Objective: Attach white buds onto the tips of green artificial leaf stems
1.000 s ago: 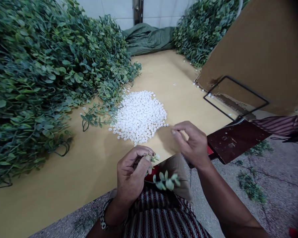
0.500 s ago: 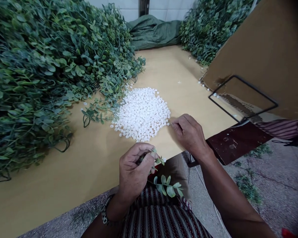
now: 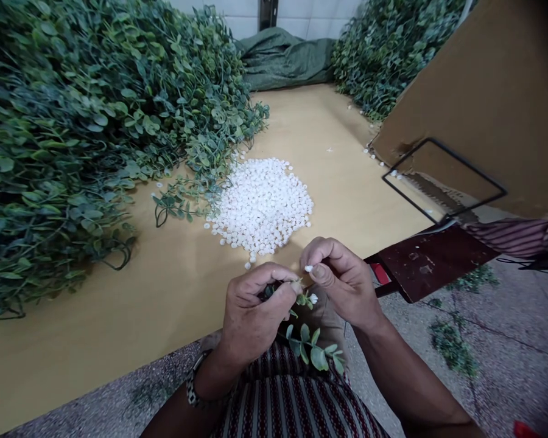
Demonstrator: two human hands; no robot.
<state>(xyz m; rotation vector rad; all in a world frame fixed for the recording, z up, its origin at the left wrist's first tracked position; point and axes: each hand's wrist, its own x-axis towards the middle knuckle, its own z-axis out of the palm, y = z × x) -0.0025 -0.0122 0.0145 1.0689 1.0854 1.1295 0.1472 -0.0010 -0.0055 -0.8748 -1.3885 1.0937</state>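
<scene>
Now right hand (image 3: 342, 283) is bringing a pinched white disc (image 3: 309, 268) to two o'clock of left hand (image 3: 258, 313), which is gripping leafy sprig (image 3: 319, 358); parts are nearing.

discs (image 3: 265, 204) are white; sprig leaves (image 3: 318, 358) are green; tabletop (image 3: 164, 298) reads tan; garment (image 3: 292, 404) shows red, white and dark stripes.

Brown cardboard (image 3: 479, 103), bunched green cloth (image 3: 287, 61)

open tabletop (image 3: 347, 176) right of the white pieces (image 3: 265, 207), leafy heap (image 3: 100, 121) blocking left, cardboard (image 3: 479, 103) and wire frame (image 3: 467, 166) barring right
</scene>
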